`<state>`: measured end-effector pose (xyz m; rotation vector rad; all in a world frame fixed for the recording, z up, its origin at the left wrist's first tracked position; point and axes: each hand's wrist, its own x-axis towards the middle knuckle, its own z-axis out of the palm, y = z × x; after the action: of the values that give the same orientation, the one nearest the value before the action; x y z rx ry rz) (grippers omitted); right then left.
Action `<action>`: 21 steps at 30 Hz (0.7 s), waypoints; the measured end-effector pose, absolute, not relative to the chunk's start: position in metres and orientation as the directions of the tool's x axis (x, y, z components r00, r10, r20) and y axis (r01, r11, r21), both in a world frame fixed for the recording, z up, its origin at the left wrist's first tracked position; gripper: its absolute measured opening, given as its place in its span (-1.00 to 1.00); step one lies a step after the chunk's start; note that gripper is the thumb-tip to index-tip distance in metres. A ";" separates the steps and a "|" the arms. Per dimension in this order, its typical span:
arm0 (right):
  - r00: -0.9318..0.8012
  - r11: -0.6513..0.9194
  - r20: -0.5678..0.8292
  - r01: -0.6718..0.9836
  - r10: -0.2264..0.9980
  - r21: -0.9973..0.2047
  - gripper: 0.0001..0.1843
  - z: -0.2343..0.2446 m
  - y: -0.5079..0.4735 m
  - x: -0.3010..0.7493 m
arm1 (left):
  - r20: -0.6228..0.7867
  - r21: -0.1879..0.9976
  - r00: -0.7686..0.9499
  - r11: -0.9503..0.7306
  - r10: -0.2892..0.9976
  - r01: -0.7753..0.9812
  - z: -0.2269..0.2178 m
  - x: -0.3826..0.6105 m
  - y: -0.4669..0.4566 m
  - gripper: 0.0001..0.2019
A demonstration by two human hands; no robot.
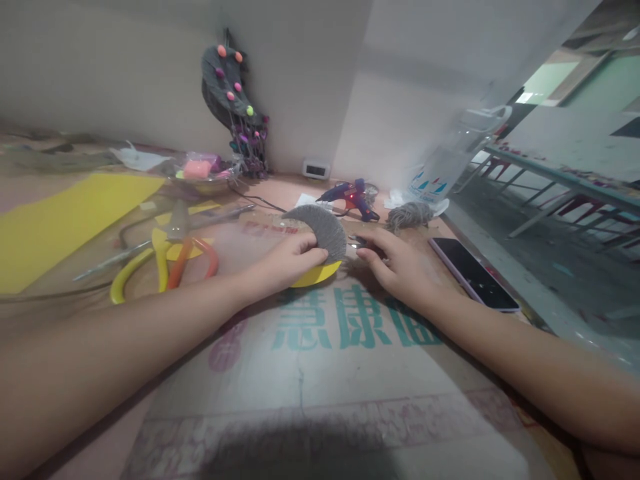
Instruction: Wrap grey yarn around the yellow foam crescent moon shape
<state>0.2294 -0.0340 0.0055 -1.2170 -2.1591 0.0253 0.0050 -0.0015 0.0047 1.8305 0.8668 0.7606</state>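
Note:
Pinched between the thumb and fingers of my left hand (pixel 295 257) is a crescent (pixel 327 230) wrapped in grey yarn. Bare yellow card (pixel 320 273) shows along its lower end. Just right of the crescent, apart from it, my right hand (pixel 393 260) has its fingers curled in. A small dark and shiny bit shows at those fingertips, too small to name. A grey yarn bundle (pixel 410 217) lies behind my right hand, near a blue hot glue gun (pixel 353 199) with a red light.
Scissors with yellow and orange handles (pixel 163 267) and a yellow sheet (pixel 75 220) lie left. A phone (pixel 475 273) is at the right table edge, with a clear bottle (pixel 445 160) behind. A finished-looking grey crescent with pompoms (pixel 225 87) leans on the wall. Printed cardboard (pixel 300 380) covers the table.

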 end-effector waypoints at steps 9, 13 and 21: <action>-0.314 0.524 0.491 0.761 0.813 -0.381 -0.55 -0.003 -0.020 0.234 | 0.171 0.896 0.592 -0.374 0.788 0.239 0.005 0.007 -0.001 -0.85; -0.368 0.554 0.481 0.764 0.796 -0.331 -0.63 -0.009 -0.015 0.235 | 0.216 0.888 0.600 -0.411 0.770 0.208 0.005 0.006 -0.002 -0.85; -0.356 0.567 0.532 0.764 0.768 -0.307 -0.75 -0.001 -0.020 0.234 | 0.244 0.904 0.436 -0.366 0.866 0.222 -0.003 0.008 0.001 -0.87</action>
<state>0.2344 -0.0199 -0.0010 -1.2203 -2.1593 0.0077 0.0082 0.0008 -0.0033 1.8367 0.9280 0.9514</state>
